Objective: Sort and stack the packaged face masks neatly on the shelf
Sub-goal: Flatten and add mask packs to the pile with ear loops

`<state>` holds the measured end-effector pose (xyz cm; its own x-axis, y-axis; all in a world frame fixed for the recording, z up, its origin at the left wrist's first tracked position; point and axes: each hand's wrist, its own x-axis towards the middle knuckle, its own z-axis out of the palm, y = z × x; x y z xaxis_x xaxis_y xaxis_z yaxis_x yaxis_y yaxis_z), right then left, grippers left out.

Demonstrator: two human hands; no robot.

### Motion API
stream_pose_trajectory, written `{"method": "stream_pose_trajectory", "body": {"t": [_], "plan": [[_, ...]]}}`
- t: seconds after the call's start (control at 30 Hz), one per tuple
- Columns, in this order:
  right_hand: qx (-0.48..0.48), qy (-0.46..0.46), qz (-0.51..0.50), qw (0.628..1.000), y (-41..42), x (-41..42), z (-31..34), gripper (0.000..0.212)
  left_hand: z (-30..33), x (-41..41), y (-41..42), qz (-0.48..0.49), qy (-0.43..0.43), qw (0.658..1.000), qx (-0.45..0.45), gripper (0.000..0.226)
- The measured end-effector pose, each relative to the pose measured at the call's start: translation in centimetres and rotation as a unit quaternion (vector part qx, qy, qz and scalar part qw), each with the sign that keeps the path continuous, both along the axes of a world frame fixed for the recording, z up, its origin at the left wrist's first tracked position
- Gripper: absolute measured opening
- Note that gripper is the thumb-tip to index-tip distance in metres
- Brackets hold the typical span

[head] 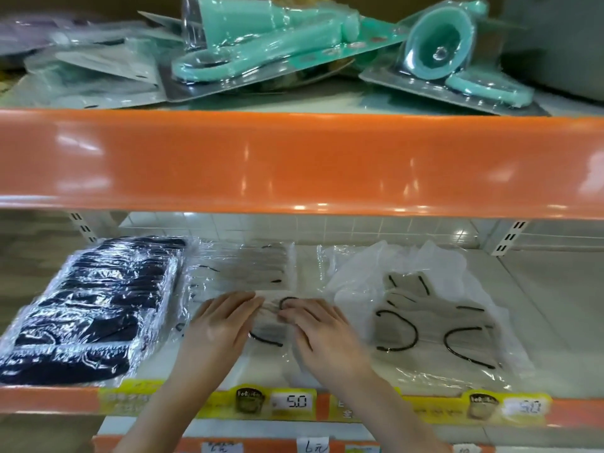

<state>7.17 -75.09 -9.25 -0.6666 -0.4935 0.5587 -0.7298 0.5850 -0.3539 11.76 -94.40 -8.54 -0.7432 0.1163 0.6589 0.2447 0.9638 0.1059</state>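
Masks in a clear packet (273, 317) lie mid-shelf under both hands: left hand (225, 322) and right hand (322, 328) press it flat with straight fingers. Dark mask packs (88, 308) sit left, loose grey masks (434, 328) right, on the shelf (539, 289).

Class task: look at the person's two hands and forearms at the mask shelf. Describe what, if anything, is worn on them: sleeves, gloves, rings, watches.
Both the left hand and the right hand are bare: no gloves show, and no rings show on the blurred fingers. The forearms are uncovered right down to the bottom edge of the picture, with no sleeve, watch or bracelet in sight.
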Motion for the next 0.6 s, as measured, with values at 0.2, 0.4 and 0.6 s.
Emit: {"method": "stream_pose_trajectory", "body": {"t": [0.2,0.4,0.6], "plan": [[0.056,-0.006,0.003,0.998,-2.9,0.9,-1.3,0.03,-1.2,1.5,-3.5,-0.015,-0.009,1.0,-0.013,0.052],[0.089,-0.03,-0.002,0.996,-4.8,2.0,-2.2,0.03,-2.6,2.4,-5.5,-0.01,-0.049,0.998,-0.046,0.029],[0.126,-0.038,-0.039,0.991,-5.8,3.1,-2.8,0.029,-2.6,3.4,-5.1,0.008,-0.169,0.985,-0.017,0.032]]}}
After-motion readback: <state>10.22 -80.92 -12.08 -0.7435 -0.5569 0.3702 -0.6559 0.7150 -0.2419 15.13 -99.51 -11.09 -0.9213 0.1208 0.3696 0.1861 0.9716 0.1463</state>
